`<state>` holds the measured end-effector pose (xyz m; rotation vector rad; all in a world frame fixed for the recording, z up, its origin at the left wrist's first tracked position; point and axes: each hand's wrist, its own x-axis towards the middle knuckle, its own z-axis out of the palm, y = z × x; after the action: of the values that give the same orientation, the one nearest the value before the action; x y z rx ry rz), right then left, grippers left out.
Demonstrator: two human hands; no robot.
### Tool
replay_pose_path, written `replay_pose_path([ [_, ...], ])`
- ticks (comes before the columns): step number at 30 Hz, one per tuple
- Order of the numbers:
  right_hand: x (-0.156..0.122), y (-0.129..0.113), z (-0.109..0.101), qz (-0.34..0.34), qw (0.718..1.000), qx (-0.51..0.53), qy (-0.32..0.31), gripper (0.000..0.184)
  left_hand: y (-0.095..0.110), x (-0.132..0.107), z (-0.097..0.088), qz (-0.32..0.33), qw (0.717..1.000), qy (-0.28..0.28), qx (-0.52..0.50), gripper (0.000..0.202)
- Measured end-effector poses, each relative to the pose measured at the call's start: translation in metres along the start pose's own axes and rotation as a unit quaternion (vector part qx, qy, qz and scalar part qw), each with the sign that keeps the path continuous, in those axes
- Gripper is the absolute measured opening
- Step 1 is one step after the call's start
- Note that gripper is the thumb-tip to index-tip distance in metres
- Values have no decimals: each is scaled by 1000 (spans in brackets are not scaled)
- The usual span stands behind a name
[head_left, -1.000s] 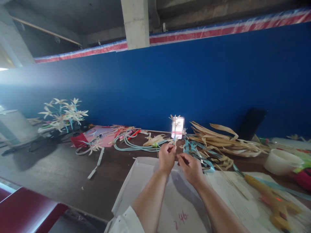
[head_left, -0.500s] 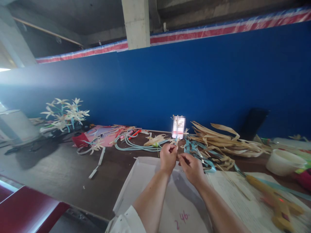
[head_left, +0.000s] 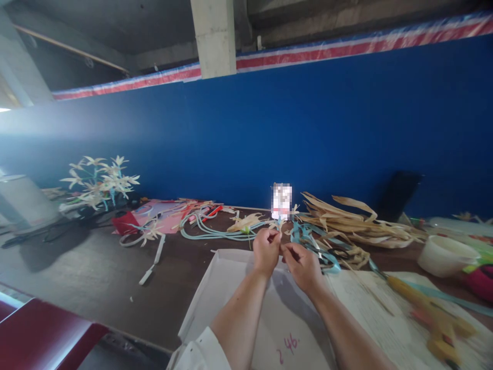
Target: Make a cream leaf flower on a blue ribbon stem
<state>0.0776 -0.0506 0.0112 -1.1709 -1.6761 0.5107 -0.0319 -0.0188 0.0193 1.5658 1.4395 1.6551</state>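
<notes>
My left hand [head_left: 266, 251] is closed in a pinch over the white box lid, around the lower part of a small pale husk flower [head_left: 280, 223] with a bit of light blue at its top. Close against it, my right hand [head_left: 302, 264] also pinches, its fingertips meeting just below the flower; what lies between them is too small to make out. Both forearms rest above the lid [head_left: 296, 318], which bears handwritten red marks. Light blue ribbon [head_left: 298, 234] lies right behind my right hand.
Dried corn husks [head_left: 346, 221] are heaped at the back right, near a white cup [head_left: 447, 255]. A yellow glue gun [head_left: 439, 318] lies on written paper at right. Husk flowers [head_left: 106, 182] stand at left. Pale blue tubing [head_left: 215, 234] lies behind the lid. A blue wall [head_left: 269, 128] closes off the back.
The view has shifted very slightly. Both hands stay together in nearly the same pinching pose. The red light on the glue gun no longer shows.
</notes>
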Motion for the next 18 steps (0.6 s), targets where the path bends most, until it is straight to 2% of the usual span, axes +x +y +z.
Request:
replay_pose_path([
  [10, 0, 3, 1, -2, 1000, 9, 3, 30, -5, -1, 3, -3, 1000, -1, 15, 9],
  [18, 3, 5, -1, 35, 999, 23, 23, 31, -6, -4, 4, -10, 1000, 3, 15, 11],
])
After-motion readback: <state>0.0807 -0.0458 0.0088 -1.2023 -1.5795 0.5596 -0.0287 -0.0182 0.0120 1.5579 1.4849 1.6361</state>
